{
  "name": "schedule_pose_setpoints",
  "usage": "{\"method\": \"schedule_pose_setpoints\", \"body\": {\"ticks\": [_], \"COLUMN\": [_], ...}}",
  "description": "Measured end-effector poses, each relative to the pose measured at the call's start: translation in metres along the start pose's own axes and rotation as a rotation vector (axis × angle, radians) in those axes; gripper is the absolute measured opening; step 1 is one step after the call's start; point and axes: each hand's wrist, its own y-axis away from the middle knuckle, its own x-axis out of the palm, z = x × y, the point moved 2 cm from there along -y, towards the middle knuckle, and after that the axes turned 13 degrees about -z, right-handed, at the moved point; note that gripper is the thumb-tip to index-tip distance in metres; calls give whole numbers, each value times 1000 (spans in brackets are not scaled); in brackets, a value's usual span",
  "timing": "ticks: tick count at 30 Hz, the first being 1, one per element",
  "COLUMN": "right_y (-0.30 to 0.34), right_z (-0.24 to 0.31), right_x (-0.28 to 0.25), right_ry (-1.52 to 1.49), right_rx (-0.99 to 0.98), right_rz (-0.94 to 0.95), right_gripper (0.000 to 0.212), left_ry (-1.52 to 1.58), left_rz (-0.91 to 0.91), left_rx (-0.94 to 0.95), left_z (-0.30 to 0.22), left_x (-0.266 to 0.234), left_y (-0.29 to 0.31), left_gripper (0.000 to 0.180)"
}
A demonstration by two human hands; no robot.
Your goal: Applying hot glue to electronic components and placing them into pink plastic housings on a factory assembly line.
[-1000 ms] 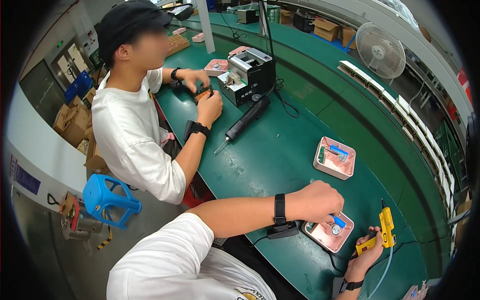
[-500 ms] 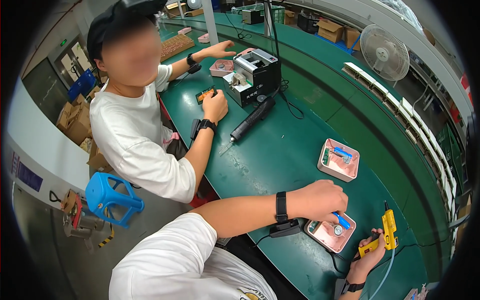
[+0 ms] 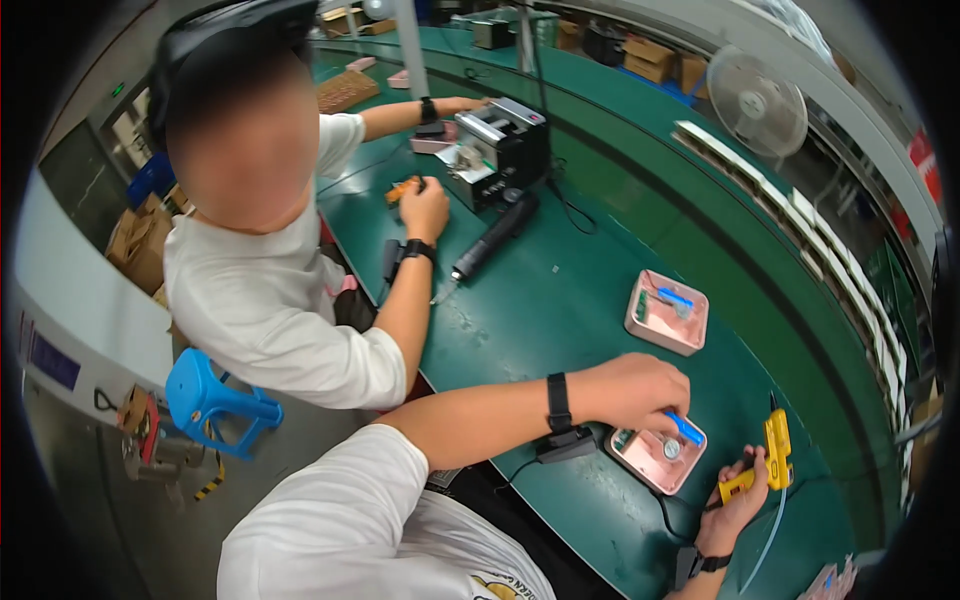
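My left hand [image 3: 640, 388] is closed on a blue cylindrical battery [image 3: 687, 429], held over the far rim of an open pink plastic box [image 3: 650, 477]. Inside that box sit a round metal part [image 3: 671, 448] and a small green circuit board [image 3: 622, 440], partly covered by my hand. To the right of the box, my right hand [image 3: 737, 497] grips a yellow glue gun [image 3: 777, 452], its dark nozzle pointing away from me. A pale blue strand [image 3: 768, 545] trails from the gun's rear.
Another pink box [image 3: 667, 312] with a blue battery stands farther back. At left a co-worker [image 3: 260, 290] handles an orange part beside a black machine [image 3: 500, 150]. A black electric screwdriver [image 3: 495, 237] lies on the green table [image 3: 560, 310]; a black cable [image 3: 668, 515] runs near my right hand.
The view has shifted slightly. The co-worker has leaned nearer, and their far hand has moved onto the machine. My hands keep hold of the battery and the glue gun.
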Motion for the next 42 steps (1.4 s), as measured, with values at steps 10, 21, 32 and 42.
{"method": "schedule_pose_setpoints", "body": {"ticks": [10,21,32,42], "right_y": [5,6,7,5], "right_z": [1,2,9,2], "right_x": [7,-7,9,-3], "right_ry": [128,91,196,287], "right_rx": [-64,-70,-174,-101], "right_rz": [115,93,273,283], "right_gripper": [23,27,30,33], "left_ry": [319,424,359,359], "left_rz": [-159,-216,-471,-510], "left_rx": [-358,-452,-314,-298], "left_z": [2,-8,4,-11], "left_x": [8,17,31,30], "left_y": [-3,1,3,9], "left_gripper": [21,24,19,18]}}
